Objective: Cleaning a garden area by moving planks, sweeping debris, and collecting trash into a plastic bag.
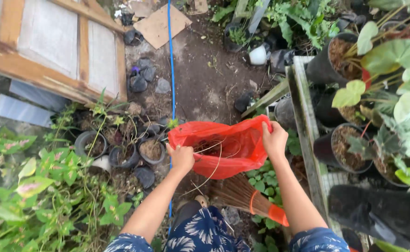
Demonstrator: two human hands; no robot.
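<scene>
Between the person's two hands, above a bare dirt path, hangs a red plastic bag (226, 147). It is thin, glossy and crumpled, its mouth pulled wide so the inside shows; a few dry stalks and some dark debris lie in it, and pale strands trail over its near edge. The left hand (181, 158) is clenched on the near left part of the rim, and the right hand (275, 140) pinches the right part of the rim, raised a little higher. One bag is in view and two hands, both grasping it.

Just below the bag, one stick broom (242, 193) with an orange band and orange handle leans across the person's lap, its bristles fanned toward the bag. One blue hose (171, 70) runs straight up the path from behind the bag. To the left stand three small black pots (123, 151) of soil among green and pink-tinged leaves. To the right, a weathered wooden rack (303, 116) carries larger black pots with broad-leaved plants. Farther off lie a flat piece of cardboard (160, 25) and a wooden framed panel (51, 46).
</scene>
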